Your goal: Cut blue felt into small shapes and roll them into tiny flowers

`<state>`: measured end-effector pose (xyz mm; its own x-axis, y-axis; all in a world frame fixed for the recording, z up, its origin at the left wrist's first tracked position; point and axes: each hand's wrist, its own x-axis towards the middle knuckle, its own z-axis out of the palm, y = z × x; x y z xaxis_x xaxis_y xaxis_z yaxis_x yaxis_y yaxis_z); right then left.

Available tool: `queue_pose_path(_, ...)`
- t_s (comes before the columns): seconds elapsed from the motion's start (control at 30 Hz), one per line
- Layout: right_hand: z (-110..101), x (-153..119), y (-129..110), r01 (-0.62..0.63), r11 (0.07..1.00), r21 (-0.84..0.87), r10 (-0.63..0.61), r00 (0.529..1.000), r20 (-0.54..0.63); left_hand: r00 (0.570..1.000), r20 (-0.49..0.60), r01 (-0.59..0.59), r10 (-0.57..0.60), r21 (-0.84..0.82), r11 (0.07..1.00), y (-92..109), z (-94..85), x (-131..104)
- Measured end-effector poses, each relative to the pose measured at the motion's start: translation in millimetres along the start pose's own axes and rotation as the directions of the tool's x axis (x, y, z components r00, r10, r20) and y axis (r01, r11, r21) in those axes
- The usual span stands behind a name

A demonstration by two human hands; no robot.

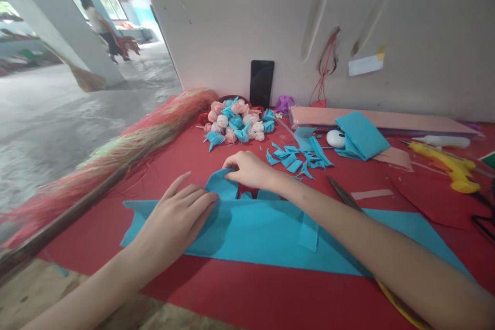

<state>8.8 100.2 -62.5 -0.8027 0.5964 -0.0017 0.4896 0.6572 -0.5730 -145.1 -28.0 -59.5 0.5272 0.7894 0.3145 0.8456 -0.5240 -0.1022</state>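
1. R hand (247,167) pinches cutout (222,185) by its edge, at sheet's (251,232) far edge.
2. L hand (181,211) on sheet, fingers loosely spread.
3. Cutout prob. v. light, soft, creases easily; best held at rim w/ fingertips.
4. Scraps (294,166) beyond sheet.

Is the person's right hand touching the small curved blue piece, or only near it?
Touching. The head view shows the right hand with its fingertips closed on the upper edge of the curved blue piece.
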Motion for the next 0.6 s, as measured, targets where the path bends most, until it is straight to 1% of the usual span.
queue_pose_path(0.07, -2.9, -1.5, -1.6, -0.013, 1.000, -0.025, 0.011, 0.998, -0.061, 1.000, -0.016, 0.002, -0.001, 0.014, 1.000, 0.2, 0.5, 1.1)
queue_pose_path(0.13, -4.8, -2.8, -2.8, -0.006, 1.000, -0.031, 0.003, 0.996, -0.086, 0.999, -0.039, 0.002, -0.001, 0.023, 1.000, 1.2, 0.2, 1.6)
queue_pose_path(0.27, 0.3, -0.8, 0.5, 0.040, 0.999, 0.029, -0.039, 0.999, -0.019, 0.998, -0.067, 0.016, -0.015, 0.015, 1.000, 3.3, -1.2, 3.2)
queue_pose_path(0.33, 5.0, 1.6, 3.4, 0.033, 0.997, 0.068, -0.034, 0.999, 0.009, 0.998, -0.054, 0.026, -0.025, 0.004, 1.000, 1.6, 1.3, 4.1)
queue_pose_path(0.37, 6.2, 1.9, 3.7, 0.024, 0.996, 0.083, -0.024, 1.000, 0.004, 0.999, -0.040, 0.033, -0.034, -0.002, 0.999, -0.3, 3.9, 4.3)
queue_pose_path(0.4, 5.8, 0.8, 2.3, 0.015, 0.995, 0.096, -0.012, 1.000, -0.024, 0.999, -0.024, 0.046, -0.046, -0.009, 0.999, -3.0, 7.2, 4.2)
queue_pose_path(0.47, -0.7, -8.5, -7.1, 0.010, 0.993, 0.119, 0.007, 0.990, -0.139, 0.997, 0.008, 0.073, -0.073, -0.027, 0.997, -9.0, 14.3, 3.3)
queue_pose_path(0.53, -13.8, -29.9, -25.7, 0.044, 0.987, 0.152, -0.001, 0.962, -0.272, 0.996, 0.000, 0.087, -0.087, -0.061, 0.994, -12.8, 18.0, 1.9)
queue_pose_path(0.6, -28.1, -62.0, -48.5, 0.101, 0.971, 0.215, -0.030, 0.950, -0.310, 0.996, -0.053, 0.069, -0.076, -0.125, 0.990, -10.4, 15.0, 0.7)
